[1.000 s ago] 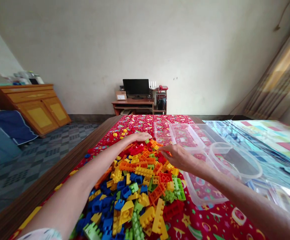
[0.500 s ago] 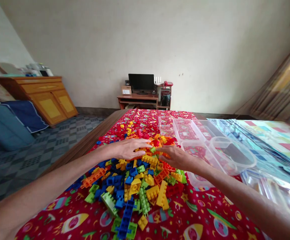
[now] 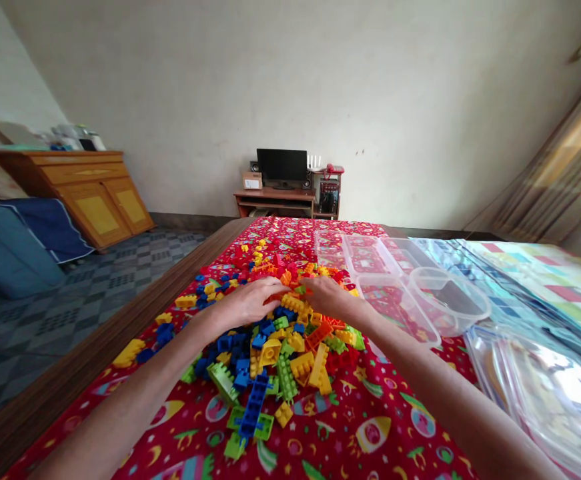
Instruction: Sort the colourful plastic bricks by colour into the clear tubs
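Observation:
A heap of toy building bricks (image 3: 270, 350) in yellow, blue, green, orange and red lies on the red patterned cloth (image 3: 330, 433). My left hand (image 3: 253, 301) rests at the heap's far left part, palm down, fingers bent and thumb apart from them. From the other side my right hand (image 3: 329, 295) reaches in, touching the far right part of the heap; its fingertips are partly hidden among bricks. A small green brick (image 3: 301, 289) lies between the two hands. Neither hand visibly grips a brick. A long blue brick piece (image 3: 253, 403) sits at the near end, on green ones.
Right of the heap stand clear plastic boxes (image 3: 423, 313) and a round clear tub (image 3: 450, 300). Clear lids (image 3: 535, 387) are stacked nearer me. Loose yellow bricks (image 3: 129, 353) lie near the table's left wooden edge (image 3: 35, 417). Behind are a desk with a monitor (image 3: 283, 167).
My left hand's fingers have bent more and moved slightly left; my right hand has shifted a little left and away from me. The view has shifted, showing more bricks left of my left arm.

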A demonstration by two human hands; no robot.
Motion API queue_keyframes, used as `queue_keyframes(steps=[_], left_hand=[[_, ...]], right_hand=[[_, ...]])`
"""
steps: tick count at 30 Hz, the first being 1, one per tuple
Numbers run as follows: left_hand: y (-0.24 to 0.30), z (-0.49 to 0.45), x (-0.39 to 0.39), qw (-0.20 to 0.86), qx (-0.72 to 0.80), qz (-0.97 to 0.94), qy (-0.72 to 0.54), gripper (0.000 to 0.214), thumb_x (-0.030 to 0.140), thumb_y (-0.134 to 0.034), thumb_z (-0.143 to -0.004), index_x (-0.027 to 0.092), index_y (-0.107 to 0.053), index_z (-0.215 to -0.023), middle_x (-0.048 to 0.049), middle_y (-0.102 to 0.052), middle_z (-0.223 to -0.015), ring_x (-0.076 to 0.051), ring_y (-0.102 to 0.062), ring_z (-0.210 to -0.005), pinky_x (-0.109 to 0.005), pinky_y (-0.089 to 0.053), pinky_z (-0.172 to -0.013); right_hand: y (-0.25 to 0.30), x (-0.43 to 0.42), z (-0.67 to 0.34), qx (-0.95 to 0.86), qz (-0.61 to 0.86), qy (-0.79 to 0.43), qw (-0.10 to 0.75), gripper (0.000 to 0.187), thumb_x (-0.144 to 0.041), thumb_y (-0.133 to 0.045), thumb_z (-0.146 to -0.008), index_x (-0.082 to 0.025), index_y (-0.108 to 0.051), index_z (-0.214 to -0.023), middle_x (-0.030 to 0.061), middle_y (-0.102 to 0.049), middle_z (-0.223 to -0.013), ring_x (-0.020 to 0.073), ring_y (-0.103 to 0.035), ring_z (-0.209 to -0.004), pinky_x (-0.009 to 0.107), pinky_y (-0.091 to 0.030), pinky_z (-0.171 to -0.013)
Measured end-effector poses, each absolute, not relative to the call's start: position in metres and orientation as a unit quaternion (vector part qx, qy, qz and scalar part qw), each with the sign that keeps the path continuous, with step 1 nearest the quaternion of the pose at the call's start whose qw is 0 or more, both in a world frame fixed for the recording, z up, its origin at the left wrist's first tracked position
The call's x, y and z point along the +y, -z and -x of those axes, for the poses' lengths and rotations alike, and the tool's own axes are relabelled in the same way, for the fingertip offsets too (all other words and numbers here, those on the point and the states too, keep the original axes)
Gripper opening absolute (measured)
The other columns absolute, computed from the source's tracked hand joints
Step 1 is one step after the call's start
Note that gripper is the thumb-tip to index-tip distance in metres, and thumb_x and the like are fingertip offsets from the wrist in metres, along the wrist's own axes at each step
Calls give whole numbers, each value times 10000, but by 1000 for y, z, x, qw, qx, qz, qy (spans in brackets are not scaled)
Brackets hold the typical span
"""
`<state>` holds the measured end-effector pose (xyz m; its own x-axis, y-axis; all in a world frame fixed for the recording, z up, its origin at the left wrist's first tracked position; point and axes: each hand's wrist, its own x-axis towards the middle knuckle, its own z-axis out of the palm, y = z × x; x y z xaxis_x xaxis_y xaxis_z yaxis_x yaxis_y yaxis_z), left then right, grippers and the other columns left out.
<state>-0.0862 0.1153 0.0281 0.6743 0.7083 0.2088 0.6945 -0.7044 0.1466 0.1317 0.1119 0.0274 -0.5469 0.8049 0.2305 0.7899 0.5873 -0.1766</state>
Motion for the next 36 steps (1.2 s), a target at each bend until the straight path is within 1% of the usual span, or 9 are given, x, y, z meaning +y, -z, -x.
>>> queue_keyframes(steps=[4,9,15,20,24,28,31,33,36], left_hand=[[-19,82,124,19,392,-910,-134,265,218,-499,-865,201,-644,-1087,-67,-649,-1073,-192,-609,-993,-286,-464,-889],[-18,83,127,-1,411,-899,-153,191,197,-515,-847,178,-681,-939,-74,-650,-976,-192,-627,-885,-280,-479,-810],[-25,83,126,27,401,-893,-203,244,128,-438,-837,166,-679,-827,-55,-670,-863,-173,-625,-821,-257,-467,-770],[-27,83,128,62,410,-883,-220,325,154,-381,-844,182,-697,-915,-50,-708,-947,-169,-644,-878,-255,-483,-816],[-29,84,124,51,404,-892,-197,372,157,-358,-839,186,-695,-995,-50,-708,-1015,-176,-644,-940,-278,-486,-883],[-33,85,117,51,366,-919,-139,400,139,-379,-823,193,-664,-1098,-52,-651,-1185,-171,-598,-1082,-279,-442,-982],[-37,86,112,50,362,-925,-103,386,172,-421,-835,202,-643,-1149,-64,-587,-1290,-191,-545,-1177,-298,-401,-1035],[-40,86,110,55,370,-923,-95,364,216,-448,-846,211,-639,-1156,-62,-578,-1300,-198,-542,-1182,-307,-394,-1041],[-43,87,110,66,382,-916,-107,349,232,-477,-834,199,-652,-1134,-68,-617,-1237,-202,-581,-1119,-304,-427,-1001]], right_hand=[[-23,107,-132,-844,513,-19,155,242,-326,-601,-826,-168,-654,-1002,108,-678,-935,217,-609,-927,290,-453,-780],[-17,105,-150,-826,523,-5,211,243,-228,-551,-836,-152,-640,-1048,109,-674,-976,204,-605,-947,289,-436,-826],[-30,103,-167,-816,521,-61,243,258,-212,-519,-824,-149,-644,-1040,98,-690,-938,182,-624,-859,270,-436,-761],[-45,101,-173,-803,520,-130,260,376,-47,-490,-704,-150,-668,-1018,79,-706,-925,168,-636,-821,245,-440,-715],[-42,102,-176,-818,503,-139,241,415,-21,-470,-683,-160,-687,-1007,72,-714,-891,166,-635,-789,254,-443,-701],[-38,98,-177,-834,485,-158,212,460,-21,-472,-704,-175,-669,-1089,75,-714,-951,165,-639,-828,251,-450,-718],[-37,93,-176,-867,436,-161,179,407,-115,-523,-771,-189,-644,-1153,70,-709,-974,166,-636,-848,257,-452,-740],[-34,91,-175,-876,432,-137,162,360,-175,-543,-803,-177,-644,-1149,80,-706,-968,176,-631,-857,265,-445,-745],[-29,93,-173,-870,456,-108,156,291,-142,-523,-813,-149,-669,-1064,91,-705,-918,178,-630,-831,260,-426,-716]])
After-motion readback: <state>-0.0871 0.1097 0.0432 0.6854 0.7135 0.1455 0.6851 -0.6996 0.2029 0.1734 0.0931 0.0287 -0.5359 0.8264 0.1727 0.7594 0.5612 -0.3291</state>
